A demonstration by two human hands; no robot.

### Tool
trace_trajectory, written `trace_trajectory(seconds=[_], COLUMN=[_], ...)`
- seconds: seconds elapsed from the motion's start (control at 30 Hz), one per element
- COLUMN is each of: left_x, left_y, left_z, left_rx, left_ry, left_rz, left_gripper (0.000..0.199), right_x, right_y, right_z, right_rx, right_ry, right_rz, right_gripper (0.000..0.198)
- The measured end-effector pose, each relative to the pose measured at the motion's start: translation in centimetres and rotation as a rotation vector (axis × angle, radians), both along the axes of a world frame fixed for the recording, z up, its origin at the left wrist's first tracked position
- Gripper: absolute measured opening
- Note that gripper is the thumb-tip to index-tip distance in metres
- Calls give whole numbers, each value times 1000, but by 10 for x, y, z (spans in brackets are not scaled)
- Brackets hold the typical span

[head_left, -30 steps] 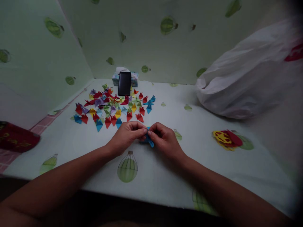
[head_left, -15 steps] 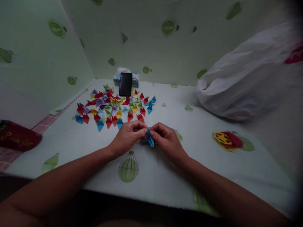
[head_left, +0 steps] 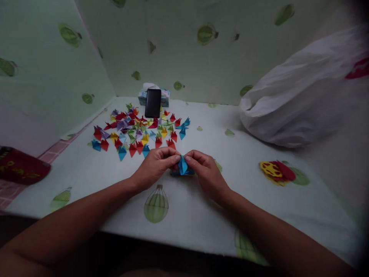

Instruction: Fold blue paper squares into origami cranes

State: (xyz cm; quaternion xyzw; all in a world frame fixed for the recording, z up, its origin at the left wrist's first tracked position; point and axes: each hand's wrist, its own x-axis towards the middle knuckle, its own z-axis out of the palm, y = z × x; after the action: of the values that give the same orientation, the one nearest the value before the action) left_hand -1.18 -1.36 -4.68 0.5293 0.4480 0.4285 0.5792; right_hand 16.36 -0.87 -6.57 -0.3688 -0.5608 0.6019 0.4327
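Note:
A folded piece of blue origami paper (head_left: 182, 166) is pinched between my two hands above the tabletop. My left hand (head_left: 158, 163) grips its left side with thumb and fingers. Opposite it, my right hand (head_left: 203, 169) pinches the other side between thumb and index finger. Directly below lies more blue paper (head_left: 188, 174), mostly hidden by the hands and the held piece. Beyond my left hand, many small folded paper birds (head_left: 138, 132) in red, blue, yellow, green and purple are spread over the table.
A black phone (head_left: 153, 103) leans against a tissue box (head_left: 165, 98) by the wall. At right stand a large white plastic bag (head_left: 291, 104) and yellow-and-red cutouts (head_left: 273, 172). A red packet (head_left: 24, 166) lies at the far left. The balloon-print tablecloth (head_left: 115, 215) ends near my forearms.
The blue paper has turned so that a broader face shows between my hands. My right fingers have shifted slightly to the right, uncovering more of the blue paper underneath.

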Motion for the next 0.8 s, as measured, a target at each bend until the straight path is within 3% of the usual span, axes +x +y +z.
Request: trace_trajectory(seconds=[0.37, 0.8], left_x=[-1, 3], left_y=[-2, -6], left_z=[1, 10], left_rx=[92, 80], left_ry=[80, 108], left_rz=[5, 41], left_gripper=[19, 17], right_x=[0, 1], right_y=[1, 3], right_z=[1, 3], right_rx=[-28, 64], right_ry=[3, -124], right_rz=[37, 22], right_gripper=[30, 27])
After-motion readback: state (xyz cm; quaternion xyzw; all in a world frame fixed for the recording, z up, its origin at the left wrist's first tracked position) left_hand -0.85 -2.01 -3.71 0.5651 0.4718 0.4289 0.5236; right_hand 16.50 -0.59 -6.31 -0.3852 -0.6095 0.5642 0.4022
